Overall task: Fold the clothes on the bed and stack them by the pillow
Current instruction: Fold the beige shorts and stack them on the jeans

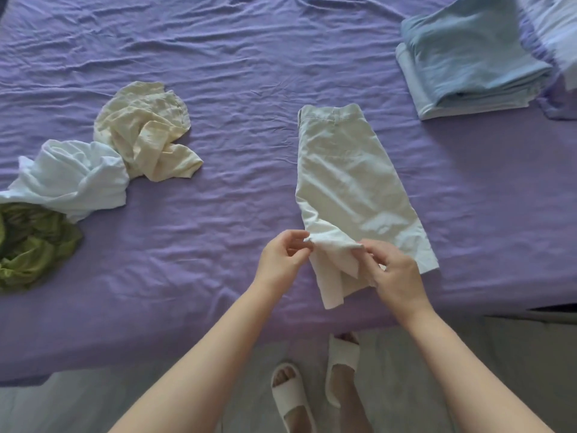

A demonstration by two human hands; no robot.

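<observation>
Far left of the left hand (282, 256), green (31, 245), white (71, 179) and cream garments (146, 132) are lying unfolded. Both hands, the right hand (395, 273) included, are pinching the beige shorts (349, 182) at the hem. Beyond it, a folded blue stack (468, 57) is sitting finished.

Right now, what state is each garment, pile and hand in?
pale shorts: lying flat on the bed, folded lengthwise, hem end lifted.
left hand: pinching the hem's left corner.
right hand: pinching the hem's right side.
cream garment: crumpled, unfolded.
white garment: crumpled, unfolded.
green garment: crumpled, unfolded.
blue stack: folded, stacked.
purple sheet: wrinkled.
</observation>
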